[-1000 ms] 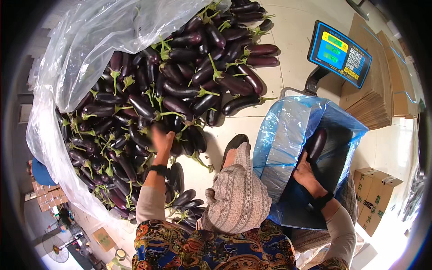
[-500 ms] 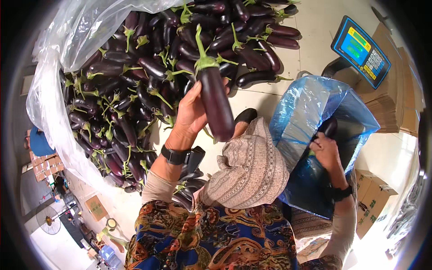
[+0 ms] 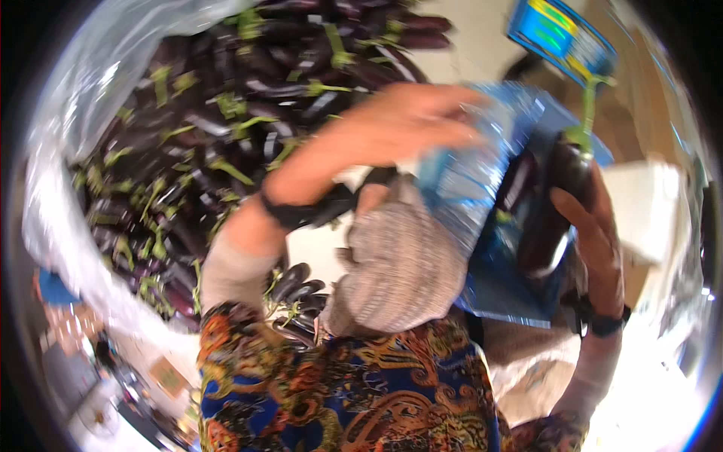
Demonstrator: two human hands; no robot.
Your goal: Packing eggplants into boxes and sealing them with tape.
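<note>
My right hand (image 3: 584,215) is closed round a large dark purple eggplant (image 3: 556,218), its green stem pointing up, above the mouth of a blue plastic bag (image 3: 493,290). Another eggplant (image 3: 520,182) shows inside the bag, beside the held one. Blurred by motion, my left hand (image 3: 422,124) stretches across to the bag's upper left rim. Its fingers look extended and apart, with no eggplant in them; whether they touch the film is unclear. On the left lies a big heap of eggplants (image 3: 256,113) with green stems.
Clear plastic sheeting (image 3: 56,181) edges the heap. A blue scale display (image 3: 561,38) stands beyond the bag, near cardboard (image 3: 640,113) on the right. My patterned trouser knee (image 3: 407,264) is between heap and bag. Several smaller eggplants (image 3: 301,290) lie beside it.
The large eggplant has passed from my left hand to my right, moving right over the bag. My left hand has swung right to the bag's rim. My right hand has risen out of the bag.
</note>
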